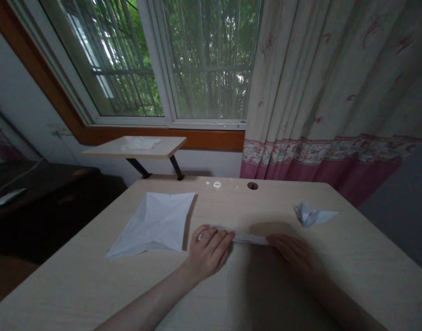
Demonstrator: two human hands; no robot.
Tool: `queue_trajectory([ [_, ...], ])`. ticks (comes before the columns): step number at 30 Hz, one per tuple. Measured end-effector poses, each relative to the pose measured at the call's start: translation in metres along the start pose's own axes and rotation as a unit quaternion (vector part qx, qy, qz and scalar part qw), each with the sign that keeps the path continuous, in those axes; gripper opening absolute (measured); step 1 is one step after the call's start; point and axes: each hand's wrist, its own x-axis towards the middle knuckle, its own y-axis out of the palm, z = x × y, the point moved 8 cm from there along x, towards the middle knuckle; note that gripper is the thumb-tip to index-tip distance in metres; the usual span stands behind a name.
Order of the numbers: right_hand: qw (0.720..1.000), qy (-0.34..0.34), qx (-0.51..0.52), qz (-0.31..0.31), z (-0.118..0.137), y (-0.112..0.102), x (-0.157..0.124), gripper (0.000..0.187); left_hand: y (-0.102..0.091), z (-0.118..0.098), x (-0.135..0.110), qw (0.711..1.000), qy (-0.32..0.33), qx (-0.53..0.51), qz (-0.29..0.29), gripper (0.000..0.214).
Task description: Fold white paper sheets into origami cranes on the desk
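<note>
A narrow folded strip of white paper [250, 238] lies on the table between my two hands. My left hand [211, 250] is closed over its left end, fingers curled and pressed down on it. At the other end, the fingertips of my right hand [293, 253] rest on the paper, with the fingers stretched out and close together; the thumb is hidden. Left of my left hand lies a creased square sheet of white paper [162, 220]. A small folded paper figure with pointed ends [314, 215] sits beyond my right hand.
The pale wooden table [211, 294] has a round cable hole [252, 185] near its back edge. A small raised shelf [110, 149] on black legs stands at the back left, with white paper [142, 143] on it. Behind are a barred window and a long curtain [300, 101].
</note>
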Motion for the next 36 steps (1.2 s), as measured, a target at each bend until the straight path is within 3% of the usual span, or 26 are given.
queue_trajectory([
  [2, 0.997, 0.038, 0.02, -0.059, -0.008, -0.005, -0.003, 0.034, -0.004, 0.002, 0.0, 0.999, -0.015, -0.009, -0.028, 0.038],
  [5, 0.99, 0.084, 0.047, -0.099, -0.015, -0.007, -0.004, 0.024, -0.005, 0.008, -0.001, 0.997, -0.042, -0.037, -0.047, 0.043],
  [10, 0.981, 0.133, 0.087, -0.113, -0.021, -0.007, -0.002, 0.013, -0.003, 0.014, -0.004, 0.994, -0.074, -0.062, -0.047, 0.043],
  [16, 0.967, 0.193, 0.123, -0.112, -0.027, -0.009, 0.002, 0.015, -0.001, 0.013, -0.004, 0.994, -0.079, -0.071, -0.038, 0.036],
  [23, 0.945, 0.274, 0.153, -0.086, -0.037, 0.001, -0.003, 0.017, 0.001, 0.019, -0.008, 0.983, -0.131, -0.116, -0.046, 0.012],
  [28, 0.938, 0.281, 0.163, -0.124, -0.035, 0.0, 0.001, 0.021, 0.01, 0.026, -0.012, 0.97, -0.173, -0.17, -0.029, 0.021],
  [36, 0.949, 0.261, 0.133, -0.114, -0.028, -0.004, 0.003, 0.022, 0.011, 0.023, -0.009, 0.961, -0.177, -0.213, -0.022, 0.025],
])
